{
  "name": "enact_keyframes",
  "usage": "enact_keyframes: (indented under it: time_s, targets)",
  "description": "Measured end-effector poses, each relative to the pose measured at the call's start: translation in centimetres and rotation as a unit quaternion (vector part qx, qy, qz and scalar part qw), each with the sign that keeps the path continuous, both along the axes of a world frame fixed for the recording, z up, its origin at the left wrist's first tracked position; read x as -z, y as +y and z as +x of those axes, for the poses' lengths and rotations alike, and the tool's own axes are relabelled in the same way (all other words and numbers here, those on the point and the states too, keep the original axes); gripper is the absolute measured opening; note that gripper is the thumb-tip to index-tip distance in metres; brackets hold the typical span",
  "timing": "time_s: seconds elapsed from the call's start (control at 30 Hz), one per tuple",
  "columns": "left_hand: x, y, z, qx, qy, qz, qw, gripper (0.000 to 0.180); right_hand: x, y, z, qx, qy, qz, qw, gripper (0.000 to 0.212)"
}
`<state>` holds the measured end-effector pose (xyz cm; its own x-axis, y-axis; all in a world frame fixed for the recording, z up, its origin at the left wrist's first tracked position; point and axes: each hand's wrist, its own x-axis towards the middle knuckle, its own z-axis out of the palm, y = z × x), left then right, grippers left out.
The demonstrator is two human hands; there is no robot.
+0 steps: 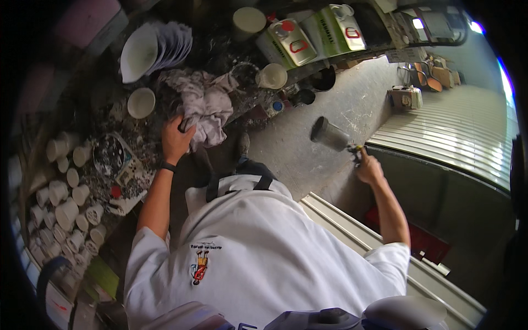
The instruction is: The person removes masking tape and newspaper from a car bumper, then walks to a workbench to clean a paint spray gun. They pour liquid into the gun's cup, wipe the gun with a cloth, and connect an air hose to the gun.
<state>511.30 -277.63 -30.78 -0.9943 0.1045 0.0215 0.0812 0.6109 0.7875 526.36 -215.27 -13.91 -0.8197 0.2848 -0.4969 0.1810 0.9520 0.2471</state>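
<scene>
gripping grey crumpled rag (206, 110) w/ left hand (175, 140), right hand (368, 168) grip round spray gun (334, 137) w/ grey cup.

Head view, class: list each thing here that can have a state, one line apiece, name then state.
left hand: gripping the rag
rag: crumpled on the bench, held at one edge
right hand: closed on the spray gun
spray gun: held up off the floor, cup tilted
metal cans: lying flat, caps on
paper cups: massed on the bench, most upright
paper funnels: nested in a stack on its side
</scene>
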Motion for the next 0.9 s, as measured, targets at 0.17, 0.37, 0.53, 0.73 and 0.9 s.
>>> enact_keyframes:
  time_s: [0.17,0.37,0.53,0.73,0.9]
  targets:
    - [-5.4,0.8,-0.2,0.064,0.127,0.19,0.971,0.044,4.7,-12.8,0.7,0.09,0.059,-0.311,0.944,0.059]
    - [-8.9,6.1,0.3,0.236,0.088,0.271,0.929,0.052,4.7,-24.1,-3.2,-0.028,0.006,-0.303,0.952,0.058]
    - [-6.9,6.8,-0.6,0.089,0.098,0.304,0.943,0.037,2.6,-27.7,-5.5,-0.066,0.023,-0.223,0.972,0.06]
    - [-0.4,7.1,-2.8,-0.026,0.137,0.13,0.982,0.023,3.8,-29.7,-5.5,-0.064,0.012,-0.22,0.973,0.057]
    - [2.3,4.5,-4.8,-0.104,0.19,0.069,0.974,0.022,5.4,-30.1,-4.2,-0.052,0.082,-0.291,0.952,0.055]
